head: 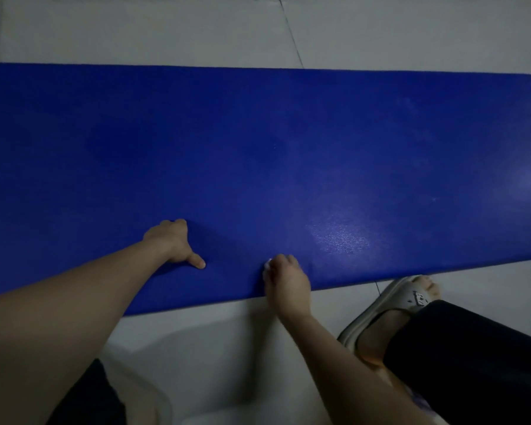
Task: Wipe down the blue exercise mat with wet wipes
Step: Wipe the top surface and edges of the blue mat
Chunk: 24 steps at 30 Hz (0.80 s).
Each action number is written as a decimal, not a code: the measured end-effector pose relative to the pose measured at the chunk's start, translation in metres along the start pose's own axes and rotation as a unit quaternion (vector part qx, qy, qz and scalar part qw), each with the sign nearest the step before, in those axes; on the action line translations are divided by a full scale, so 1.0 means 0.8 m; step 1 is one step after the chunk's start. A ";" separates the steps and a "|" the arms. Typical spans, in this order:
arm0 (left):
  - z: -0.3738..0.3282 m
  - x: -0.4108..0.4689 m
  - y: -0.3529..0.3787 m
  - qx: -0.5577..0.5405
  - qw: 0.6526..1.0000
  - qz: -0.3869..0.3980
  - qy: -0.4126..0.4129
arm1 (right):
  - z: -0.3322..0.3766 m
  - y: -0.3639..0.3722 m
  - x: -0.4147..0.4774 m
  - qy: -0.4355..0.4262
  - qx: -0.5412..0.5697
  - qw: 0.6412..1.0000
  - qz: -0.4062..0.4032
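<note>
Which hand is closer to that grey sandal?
Right. The right hand, gripping a wipe at the mat's near edge, is just left of the sandal; the left hand rests farther left.

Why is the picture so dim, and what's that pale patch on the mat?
Head view: weak room light dims everything; the patch is glare on the blue mat, right of the right hand gripping the wet wipe; the left hand casts a soft shadow.
</note>
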<state>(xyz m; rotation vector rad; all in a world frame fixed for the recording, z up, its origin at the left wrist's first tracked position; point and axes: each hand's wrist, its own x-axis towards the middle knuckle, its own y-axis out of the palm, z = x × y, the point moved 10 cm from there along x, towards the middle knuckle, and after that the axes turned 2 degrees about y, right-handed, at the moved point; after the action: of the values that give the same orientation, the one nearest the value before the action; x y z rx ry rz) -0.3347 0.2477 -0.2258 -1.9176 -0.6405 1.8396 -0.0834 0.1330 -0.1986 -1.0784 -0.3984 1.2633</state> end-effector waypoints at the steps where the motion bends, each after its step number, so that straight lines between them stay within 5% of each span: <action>1: 0.000 -0.001 0.000 -0.001 1.000 0.001 0.000 | -0.017 -0.011 0.007 0.019 -0.007 1.000 -0.015; 12: -0.002 0.002 -0.002 0.001 1.000 0.001 0.000 | -0.148 -0.108 0.046 0.247 0.091 0.952 -0.156; 24: -0.005 0.002 -0.005 0.019 1.000 -0.004 0.006 | 0.070 0.041 0.011 -0.008 0.007 1.000 0.009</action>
<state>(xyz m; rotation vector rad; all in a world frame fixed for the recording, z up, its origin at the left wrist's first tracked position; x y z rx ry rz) -0.3309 0.2518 -0.2246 -1.8980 -0.6031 1.8214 -0.1422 0.1626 -0.2010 -1.0624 -0.3924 1.2910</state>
